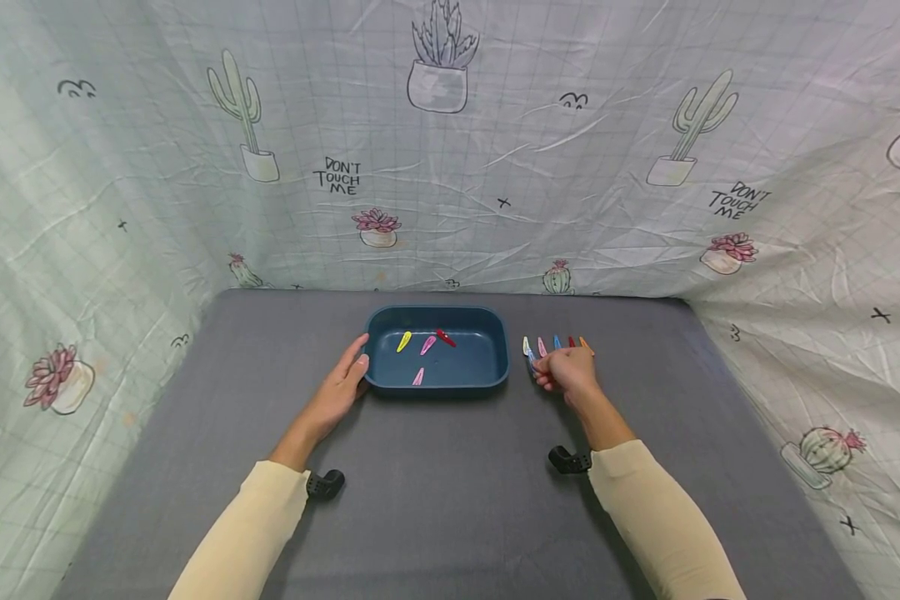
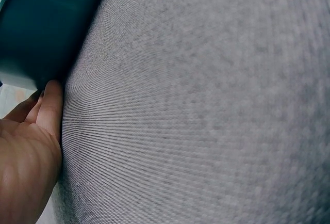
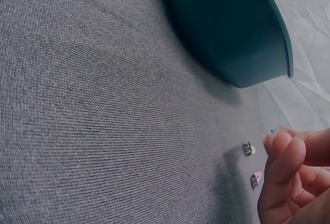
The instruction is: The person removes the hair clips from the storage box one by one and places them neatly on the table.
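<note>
A dark blue tray sits mid-table with a yellow clip, two pink clips and a red clip inside. My left hand rests with straight fingers against the tray's left wall; its fingers touch the tray's side. Right of the tray lies a row of several coloured hair clips. My right hand is curled just in front of that row, its fingertips pinching a small blue clip. Two clips lie on the cloth beside it.
The grey cloth table is walled on three sides by a cactus-print sheet. Bare grey cloth stretches in front of the tray and on both sides of my arms.
</note>
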{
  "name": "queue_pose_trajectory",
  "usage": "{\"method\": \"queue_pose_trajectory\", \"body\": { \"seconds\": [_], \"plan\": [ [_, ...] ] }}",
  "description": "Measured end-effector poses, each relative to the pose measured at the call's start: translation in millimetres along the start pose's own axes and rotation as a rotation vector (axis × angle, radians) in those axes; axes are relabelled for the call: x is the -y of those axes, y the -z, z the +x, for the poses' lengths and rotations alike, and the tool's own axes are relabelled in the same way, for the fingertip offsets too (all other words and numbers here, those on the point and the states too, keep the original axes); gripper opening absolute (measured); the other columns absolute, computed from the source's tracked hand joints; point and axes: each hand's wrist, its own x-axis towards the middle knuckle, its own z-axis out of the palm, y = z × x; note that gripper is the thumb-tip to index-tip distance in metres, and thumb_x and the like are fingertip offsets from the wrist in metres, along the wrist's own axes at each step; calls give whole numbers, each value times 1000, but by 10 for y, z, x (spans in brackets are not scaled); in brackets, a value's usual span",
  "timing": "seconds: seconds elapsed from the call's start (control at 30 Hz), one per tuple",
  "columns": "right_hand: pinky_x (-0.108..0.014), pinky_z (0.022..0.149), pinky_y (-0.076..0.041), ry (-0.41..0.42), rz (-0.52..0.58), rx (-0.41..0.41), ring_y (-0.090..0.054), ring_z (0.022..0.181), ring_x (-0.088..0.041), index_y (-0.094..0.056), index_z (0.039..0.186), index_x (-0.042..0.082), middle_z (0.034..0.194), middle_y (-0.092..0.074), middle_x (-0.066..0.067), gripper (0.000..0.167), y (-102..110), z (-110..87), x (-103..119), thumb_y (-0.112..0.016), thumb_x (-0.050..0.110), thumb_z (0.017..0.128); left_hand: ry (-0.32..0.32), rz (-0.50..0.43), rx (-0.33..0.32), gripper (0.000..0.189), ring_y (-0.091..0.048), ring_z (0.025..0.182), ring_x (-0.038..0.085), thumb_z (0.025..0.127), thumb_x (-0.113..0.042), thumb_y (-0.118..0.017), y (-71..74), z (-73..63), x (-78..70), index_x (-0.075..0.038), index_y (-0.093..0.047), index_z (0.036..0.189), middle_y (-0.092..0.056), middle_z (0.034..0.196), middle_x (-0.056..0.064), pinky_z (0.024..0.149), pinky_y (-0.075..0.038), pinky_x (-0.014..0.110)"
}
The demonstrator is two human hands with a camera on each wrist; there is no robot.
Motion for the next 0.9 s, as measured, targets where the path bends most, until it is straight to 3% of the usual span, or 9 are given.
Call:
{"method": "queue_pose_trajectory", "body": {
  "seconds": [0.3, 0.63, 0.9],
  "plan": [
    [-20, 45, -52, -12, 16, -46, -58, 47, -7, -75, 88, -10, 59, -66, -2, 8, -18, 26, -26, -69, -5, 91, 5, -1, -1, 60, -11, 164, 34, 114, -48, -32, -1, 3, -3, -32, -12, 169, -2, 178, 7, 127, -25, 60],
    [-19, 45, -52, -2, 22, -41, -57, 47, -6, -75, 83, -8, 59, -65, -1, 10, -16, 41, -111, -68, -6, 91, 7, -5, -2, 59, -12, 164, 34, 115, -44, -31, -20, -17, -5, -31, -12, 169, -2, 178, 7, 127, -25, 60],
    [-20, 46, -54, -1, -5, -57, -60, 46, -6, -76, 86, -8, 59, -67, -2, 10, -38, 51, -141, -67, -5, 90, 4, -10, 2, 58, -10, 164, 35, 115, -42, -30, -13, -4, -3, -31, -12, 169, -1, 178, 8, 127, -24, 61]
  ]
}}
